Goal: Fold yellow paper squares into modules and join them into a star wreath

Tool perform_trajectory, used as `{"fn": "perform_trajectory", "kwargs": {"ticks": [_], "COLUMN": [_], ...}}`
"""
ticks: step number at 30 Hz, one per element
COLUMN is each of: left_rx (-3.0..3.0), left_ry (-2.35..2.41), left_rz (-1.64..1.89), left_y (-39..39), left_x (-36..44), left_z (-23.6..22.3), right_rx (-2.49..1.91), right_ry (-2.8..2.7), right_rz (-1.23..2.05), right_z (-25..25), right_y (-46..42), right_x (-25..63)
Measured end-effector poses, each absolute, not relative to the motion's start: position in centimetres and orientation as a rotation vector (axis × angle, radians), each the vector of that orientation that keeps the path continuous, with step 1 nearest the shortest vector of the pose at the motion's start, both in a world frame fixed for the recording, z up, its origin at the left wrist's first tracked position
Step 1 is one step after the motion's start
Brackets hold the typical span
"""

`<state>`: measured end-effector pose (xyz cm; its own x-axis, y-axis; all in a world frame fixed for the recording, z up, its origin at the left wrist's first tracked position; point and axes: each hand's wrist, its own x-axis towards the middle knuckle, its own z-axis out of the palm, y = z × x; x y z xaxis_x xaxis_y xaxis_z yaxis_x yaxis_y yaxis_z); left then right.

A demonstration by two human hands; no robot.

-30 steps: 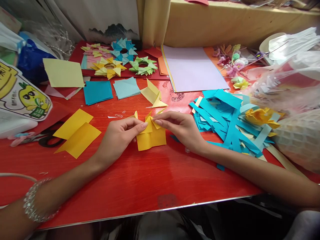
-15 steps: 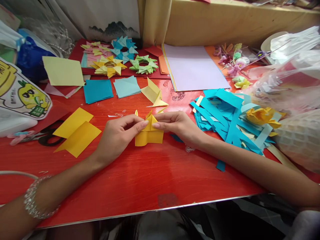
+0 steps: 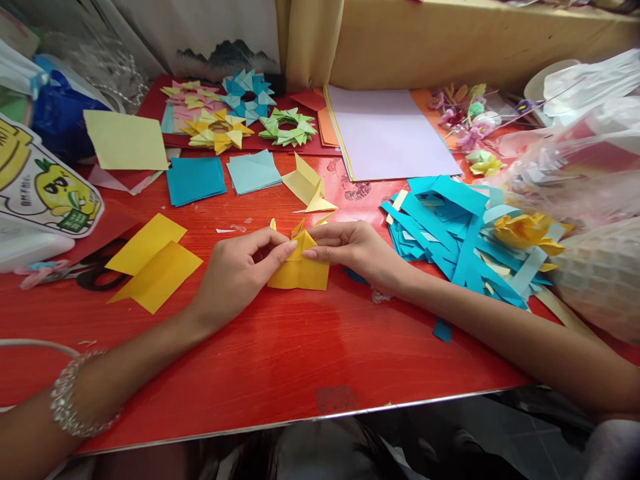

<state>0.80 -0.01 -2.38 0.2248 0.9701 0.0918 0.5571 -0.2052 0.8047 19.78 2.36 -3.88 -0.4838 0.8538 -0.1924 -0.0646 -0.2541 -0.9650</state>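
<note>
2 yellow sheets (image 3: 159,277) are seemingly just creased; 4 stars (image 3: 233,138) look finished. By the left hand (image 3: 235,270), the yellow paper (image 3: 300,270), peaked above, seemingly unfinished below, is pinched over the table (image 3: 300,367), likewise by the right hand (image 3: 353,253).

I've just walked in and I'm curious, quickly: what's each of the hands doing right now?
Left hand: closed, pinching the folded yellow paper.
Right hand: closed, pinching the same paper.

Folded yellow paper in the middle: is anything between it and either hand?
Nothing visible: the left hand and right hand both pinch the folded yellow paper directly. The pale yellow folded piece lies beyond it, not between. What is behind the paper is hidden.
</note>
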Motion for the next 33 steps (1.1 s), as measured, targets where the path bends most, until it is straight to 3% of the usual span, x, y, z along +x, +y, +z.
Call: {"fn": "perform_trajectory", "kwargs": {"ticks": [18, 33], "left_rx": [1.796, 1.747], "left_ry": [1.392, 1.395], "left_rz": [0.646, 0.643], "left_y": [0.67, 0.53], "left_x": [0.75, 0.92], "left_z": [-1.72, -1.89], "right_rx": [-1.038, -1.061], "right_ry": [-1.777, -1.892], "right_rz": [1.544, 1.521], "right_z": [-3.94, -4.05], "right_y": [2.54, 2.62], "right_x": [20.03, 20.08]}}
